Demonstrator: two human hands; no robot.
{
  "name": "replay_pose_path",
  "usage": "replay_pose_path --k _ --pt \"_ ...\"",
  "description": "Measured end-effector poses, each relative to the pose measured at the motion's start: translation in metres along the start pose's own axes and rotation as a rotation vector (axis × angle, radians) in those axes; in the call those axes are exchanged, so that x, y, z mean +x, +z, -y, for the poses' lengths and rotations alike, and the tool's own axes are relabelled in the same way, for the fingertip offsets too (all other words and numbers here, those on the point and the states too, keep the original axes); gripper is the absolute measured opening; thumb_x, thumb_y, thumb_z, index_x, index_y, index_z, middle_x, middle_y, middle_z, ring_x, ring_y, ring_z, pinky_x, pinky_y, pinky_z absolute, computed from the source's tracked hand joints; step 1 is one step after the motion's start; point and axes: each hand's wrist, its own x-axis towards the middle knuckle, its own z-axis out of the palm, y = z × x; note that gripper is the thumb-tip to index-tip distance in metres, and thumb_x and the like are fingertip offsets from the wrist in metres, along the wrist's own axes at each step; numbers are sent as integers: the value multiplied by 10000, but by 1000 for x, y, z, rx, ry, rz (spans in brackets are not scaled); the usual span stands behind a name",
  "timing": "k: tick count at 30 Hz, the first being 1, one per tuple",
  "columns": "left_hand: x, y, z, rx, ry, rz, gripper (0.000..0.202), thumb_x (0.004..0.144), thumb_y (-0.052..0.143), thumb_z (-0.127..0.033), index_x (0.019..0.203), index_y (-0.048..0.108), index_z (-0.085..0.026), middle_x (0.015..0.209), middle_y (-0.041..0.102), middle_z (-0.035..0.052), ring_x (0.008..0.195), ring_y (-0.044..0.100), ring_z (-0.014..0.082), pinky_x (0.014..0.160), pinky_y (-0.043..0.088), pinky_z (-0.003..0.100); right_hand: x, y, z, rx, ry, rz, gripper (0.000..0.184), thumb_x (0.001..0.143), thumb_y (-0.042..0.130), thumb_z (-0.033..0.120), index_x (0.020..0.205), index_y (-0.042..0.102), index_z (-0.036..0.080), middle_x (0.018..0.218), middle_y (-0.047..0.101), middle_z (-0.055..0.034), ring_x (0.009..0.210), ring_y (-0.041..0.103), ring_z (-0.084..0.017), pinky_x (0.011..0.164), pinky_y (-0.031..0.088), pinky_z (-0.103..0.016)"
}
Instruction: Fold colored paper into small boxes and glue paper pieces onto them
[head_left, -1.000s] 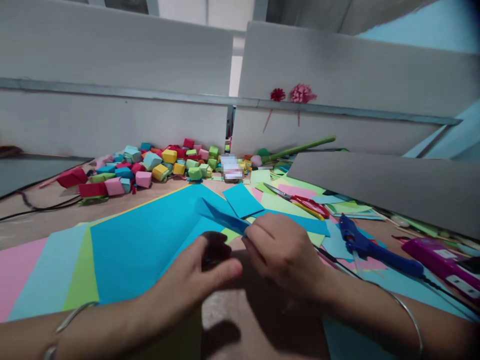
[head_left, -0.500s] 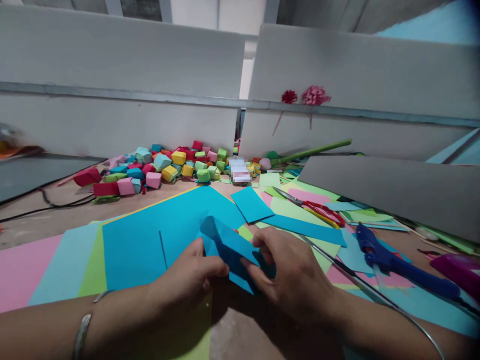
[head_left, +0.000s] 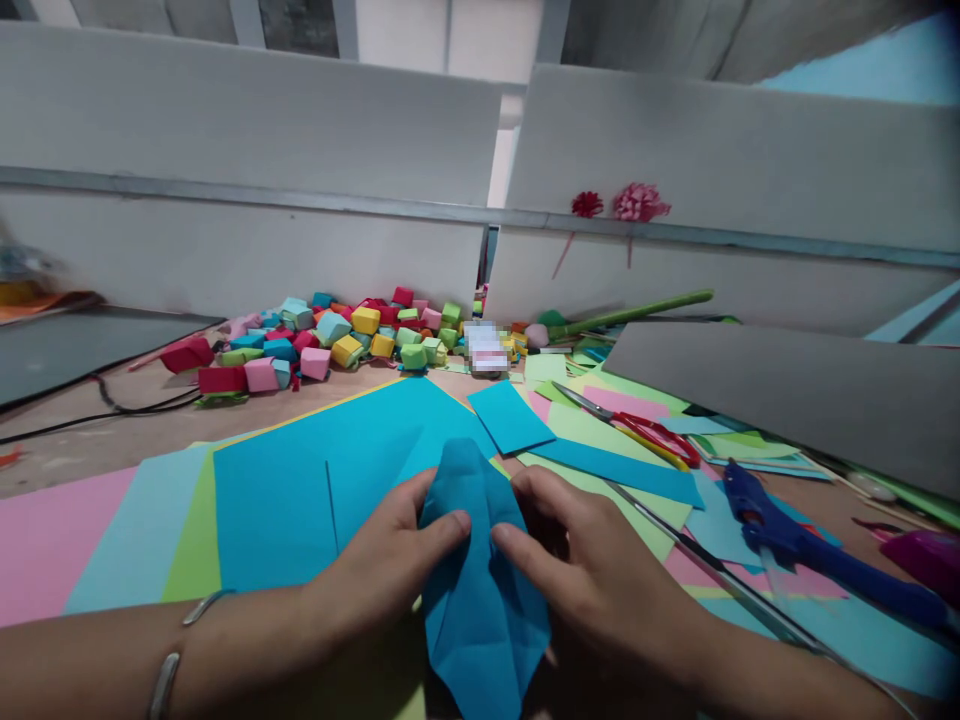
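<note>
A small blue paper piece (head_left: 476, 590) with fold creases is held upright between both hands near the table's front edge. My left hand (head_left: 382, 565) pinches its left side with thumb and fingers. My right hand (head_left: 592, 580) grips its right side, thumb on the front face. Beneath and behind them lies a large blue sheet (head_left: 322, 480) on top of green, light blue and pink sheets (head_left: 67, 540). A silver bangle shows on each wrist.
A heap of small coloured paper cubes (head_left: 337, 340) lies at the back. Red-handled scissors (head_left: 652, 432) and a blue glue gun (head_left: 802, 545) lie to the right on cut paper. A grey board (head_left: 787, 385) leans at right. A black cable (head_left: 90, 405) crosses the left.
The folded blue piece has been turned from a slanted strip into an upright, opened-out shape facing me. Both hands shifted closer together on its two sides.
</note>
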Motion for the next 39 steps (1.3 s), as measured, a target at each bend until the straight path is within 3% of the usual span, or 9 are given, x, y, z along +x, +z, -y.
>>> replay_pose_path --k 4,9,15,20,25,28,33,36,39 --pt "-2 1 -1 36 20 5 328 770 723 -296 1066 642 -181 987 736 90 930 691 262 857 532 398 0 2 0 -44 -16 -29 96 854 524 250 783 478 206 722 545 0 612 479 -133 517 341 -243" --pt "0 -4 -5 261 70 -132 292 714 749 -281 969 651 -178 956 714 68 946 659 269 780 541 362 -4 6 4 -115 5 15 84 836 494 226 756 492 201 682 508 5 594 464 -136 508 320 -251" --pt "-1 -6 -7 413 217 -191 195 718 701 -251 890 637 -185 908 685 34 878 628 230 757 516 336 -8 10 6 -77 7 1 52 842 493 236 862 525 201 629 494 28 544 437 -131 491 307 -255" --pt "-1 -7 -4 368 194 -86 147 756 650 -253 876 626 -173 927 687 65 887 628 247 767 513 352 -9 11 3 -56 -121 26 114 881 465 221 829 564 200 727 585 -10 643 495 -143 596 383 -272" --pt "-6 -5 -9 595 327 6 104 746 627 -235 825 629 -167 878 677 51 847 600 225 760 490 327 -6 11 2 -87 -88 1 110 860 484 212 755 517 197 725 569 -11 645 481 -144 578 369 -271" --pt "-10 -3 -12 754 370 7 120 723 618 -191 839 635 -167 900 673 57 881 601 232 812 472 347 -6 12 4 -66 -15 20 110 837 474 176 733 458 207 666 527 18 589 452 -127 532 343 -256" --pt "-11 -3 -11 830 427 21 230 703 481 -45 800 642 -178 861 682 35 852 619 189 790 470 309 -8 14 6 -1 19 67 90 818 496 156 900 493 194 680 542 32 574 485 -116 522 350 -241" --pt "-12 -5 -7 849 475 37 281 702 491 -35 874 652 -189 906 702 22 877 632 181 815 473 299 -7 13 7 -59 -14 87 11 827 500 183 828 509 189 701 556 9 606 496 -130 528 337 -252" --pt "-12 -6 -4 850 530 19 307 737 536 -70 995 624 -210 993 697 21 935 629 182 856 474 296 -5 12 8 -110 -45 84 110 840 497 201 731 503 186 704 563 -6 627 488 -139 546 331 -264"
